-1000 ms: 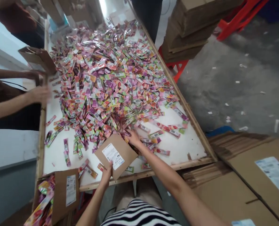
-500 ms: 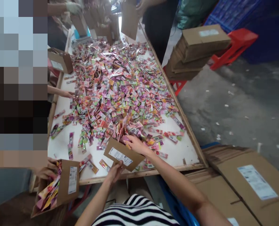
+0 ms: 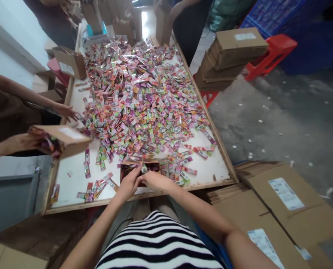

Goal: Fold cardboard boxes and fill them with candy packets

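Note:
An open cardboard box [image 3: 124, 171] stands at the table's near edge, its mouth facing up and dark packets inside. My left hand [image 3: 130, 184] lies over the box's near side, its fingers bent together at the opening; what they hold is hidden. Close beside it, my right hand [image 3: 155, 181] has its fingers curled at the opening, against a small shiny packet [image 3: 144, 169] that sticks up between both hands. Beyond the box spreads a large heap of small pink, purple and green packets [image 3: 144, 108].
At left, a co-worker's hand [image 3: 23, 142] holds a filled box [image 3: 73, 144] above the wood-rimmed table [image 3: 71, 190]; their other hand [image 3: 65, 111] reaches toward the heap. Flattened cartons [image 3: 295, 220] lie at right. More cartons [image 3: 239, 45] are stacked on a red stool [image 3: 278, 46].
The box has turned from tilted toward the heap to mouth up, nearer the table edge. My right hand has come back from the heap to it. The co-worker's box has risen over the table.

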Demonstrator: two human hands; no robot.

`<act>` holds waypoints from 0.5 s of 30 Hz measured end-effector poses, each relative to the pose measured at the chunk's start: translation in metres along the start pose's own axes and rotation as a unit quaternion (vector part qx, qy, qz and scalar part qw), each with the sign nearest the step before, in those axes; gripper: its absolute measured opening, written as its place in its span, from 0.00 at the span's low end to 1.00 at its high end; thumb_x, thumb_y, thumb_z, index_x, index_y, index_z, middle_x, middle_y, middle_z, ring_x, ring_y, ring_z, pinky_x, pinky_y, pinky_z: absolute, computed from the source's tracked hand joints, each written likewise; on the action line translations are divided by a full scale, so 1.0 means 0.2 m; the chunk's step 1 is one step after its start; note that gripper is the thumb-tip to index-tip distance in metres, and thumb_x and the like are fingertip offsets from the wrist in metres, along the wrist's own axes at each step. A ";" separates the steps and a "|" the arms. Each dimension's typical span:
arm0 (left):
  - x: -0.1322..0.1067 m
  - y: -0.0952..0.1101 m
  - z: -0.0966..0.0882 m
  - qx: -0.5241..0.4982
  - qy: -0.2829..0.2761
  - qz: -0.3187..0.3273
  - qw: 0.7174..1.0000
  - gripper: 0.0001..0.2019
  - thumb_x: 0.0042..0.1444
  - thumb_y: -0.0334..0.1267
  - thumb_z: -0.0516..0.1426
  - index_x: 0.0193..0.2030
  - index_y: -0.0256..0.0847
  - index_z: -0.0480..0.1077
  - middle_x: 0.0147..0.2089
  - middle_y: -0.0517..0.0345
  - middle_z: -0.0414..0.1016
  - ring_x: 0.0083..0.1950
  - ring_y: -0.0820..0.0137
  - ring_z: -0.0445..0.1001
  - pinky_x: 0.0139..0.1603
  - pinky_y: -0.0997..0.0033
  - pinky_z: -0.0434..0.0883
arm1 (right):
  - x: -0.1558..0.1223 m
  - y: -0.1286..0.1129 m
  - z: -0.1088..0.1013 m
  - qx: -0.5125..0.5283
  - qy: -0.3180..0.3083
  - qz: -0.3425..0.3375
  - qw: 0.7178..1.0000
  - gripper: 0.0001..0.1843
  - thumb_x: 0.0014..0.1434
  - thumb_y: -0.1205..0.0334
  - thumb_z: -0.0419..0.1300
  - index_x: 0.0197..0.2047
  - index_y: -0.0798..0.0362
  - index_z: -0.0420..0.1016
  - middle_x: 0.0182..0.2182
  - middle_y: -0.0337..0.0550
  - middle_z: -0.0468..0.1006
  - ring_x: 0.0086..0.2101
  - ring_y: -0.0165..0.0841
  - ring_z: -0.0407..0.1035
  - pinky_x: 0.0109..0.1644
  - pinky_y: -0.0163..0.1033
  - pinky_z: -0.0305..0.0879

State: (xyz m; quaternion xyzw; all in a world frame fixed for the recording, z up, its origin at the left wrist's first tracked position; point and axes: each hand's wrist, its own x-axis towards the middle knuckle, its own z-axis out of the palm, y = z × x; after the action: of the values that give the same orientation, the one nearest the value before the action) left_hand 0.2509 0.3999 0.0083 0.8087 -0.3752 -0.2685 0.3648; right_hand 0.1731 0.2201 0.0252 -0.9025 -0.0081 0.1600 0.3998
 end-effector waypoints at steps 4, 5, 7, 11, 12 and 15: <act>0.19 -0.05 0.11 0.083 -0.089 -0.118 0.986 0.23 0.59 0.44 0.61 0.61 0.47 0.75 0.63 0.45 0.77 0.62 0.51 0.76 0.64 0.58 0.69 | -0.34 0.25 -0.12 0.034 0.210 0.018 0.977 0.19 0.69 0.61 0.51 0.55 0.48 0.80 0.50 0.50 0.81 0.51 0.40 0.75 0.57 0.45 0.69; 0.24 -0.07 0.12 0.095 -0.111 -0.136 0.980 0.23 0.58 0.43 0.61 0.60 0.47 0.76 0.59 0.44 0.79 0.59 0.50 0.78 0.61 0.58 0.71 | -0.42 0.35 -0.12 0.013 0.267 0.060 0.962 0.21 0.69 0.57 0.52 0.61 0.47 0.76 0.55 0.52 0.78 0.57 0.43 0.71 0.62 0.49 0.66; 0.32 -0.07 0.12 0.108 -0.139 -0.147 0.973 0.21 0.60 0.42 0.59 0.59 0.45 0.76 0.54 0.44 0.82 0.56 0.50 0.79 0.58 0.59 0.71 | -0.54 0.60 -0.04 -0.073 0.317 0.174 0.930 0.35 0.63 0.49 0.60 0.71 0.51 0.64 0.66 0.60 0.67 0.67 0.51 0.58 0.69 0.59 0.56; 0.35 -0.02 0.06 0.100 -0.107 -0.113 0.983 0.15 0.65 0.43 0.54 0.48 0.44 0.81 0.48 0.45 0.84 0.53 0.53 0.80 0.59 0.60 0.71 | -0.49 1.06 0.18 -0.209 0.181 0.249 0.928 0.56 0.51 0.44 0.69 0.75 0.57 0.53 0.73 0.67 0.51 0.73 0.62 0.39 0.72 0.70 0.35; 0.33 -0.01 0.04 0.089 -0.074 -0.090 0.989 0.15 0.65 0.44 0.54 0.47 0.44 0.82 0.47 0.46 0.84 0.52 0.53 0.80 0.59 0.59 0.71 | -0.40 1.14 0.18 -0.229 0.162 0.242 0.929 0.54 0.53 0.45 0.68 0.76 0.56 0.53 0.74 0.66 0.50 0.73 0.61 0.38 0.72 0.69 0.32; 0.18 0.02 0.02 0.073 0.111 -0.035 0.990 0.17 0.65 0.46 0.54 0.54 0.47 0.79 0.56 0.45 0.79 0.60 0.53 0.75 0.66 0.54 0.68 | -0.03 1.29 0.00 -0.266 0.203 0.235 0.912 0.46 0.62 0.48 0.60 0.77 0.56 0.51 0.75 0.65 0.46 0.74 0.59 0.35 0.72 0.69 0.31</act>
State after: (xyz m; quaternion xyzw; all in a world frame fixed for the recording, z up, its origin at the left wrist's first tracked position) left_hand 0.2682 0.3684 0.0031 0.8707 -0.3219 -0.1615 0.3349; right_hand 0.1384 0.0430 -0.1599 -0.9642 0.2440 0.0544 0.0889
